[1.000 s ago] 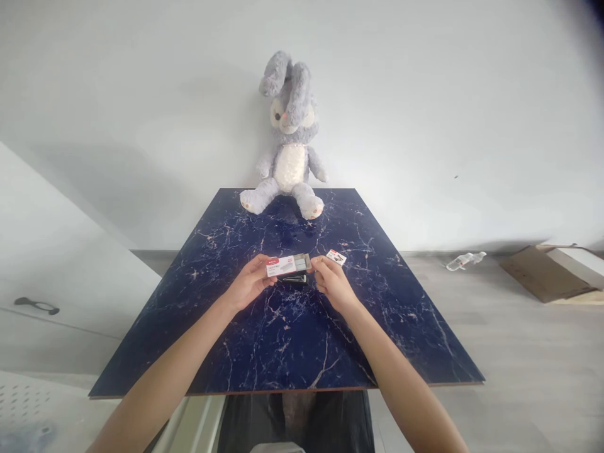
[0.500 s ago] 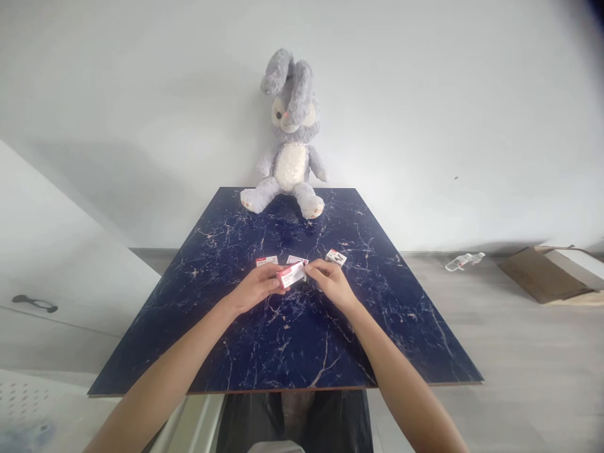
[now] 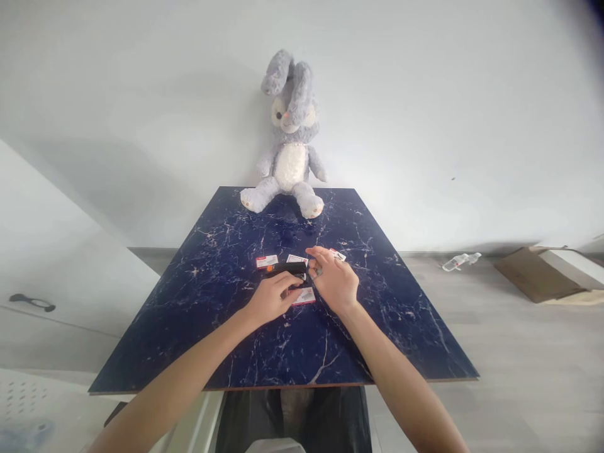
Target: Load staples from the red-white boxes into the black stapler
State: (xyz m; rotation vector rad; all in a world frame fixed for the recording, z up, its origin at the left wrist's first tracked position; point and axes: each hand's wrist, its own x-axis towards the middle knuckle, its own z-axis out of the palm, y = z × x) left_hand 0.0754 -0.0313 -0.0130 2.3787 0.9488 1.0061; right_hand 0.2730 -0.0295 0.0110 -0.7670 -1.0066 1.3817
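My left hand [image 3: 274,298] is over the middle of the dark blue table [image 3: 189,340], thumb and index finger apart, its tips at the left end of a red-and-white box [image 3: 304,296]. Just behind its fingers lies a black object [image 3: 290,268] with an orange part at its left end. My right hand [image 3: 334,280] is beside the black object's right end, fingers spread; a small grey thing shows among them, too small to name. Further red-and-white boxes lie behind: one at the left [image 3: 267,261], one in the middle [image 3: 297,258], one at the right [image 3: 338,255], partly hidden by my right hand.
A grey plush rabbit [image 3: 291,165] sits at the table's back edge against the wall. On the floor to the right are a clear plastic bottle [image 3: 457,262] and an open cardboard box [image 3: 538,274]. A white cabinet with a dark handle [image 3: 32,302] stands at the left.
The red-and-white box that both hands held has been put down nearer me on the table. My left hand has moved slightly right and nearer, and the black object is now uncovered.
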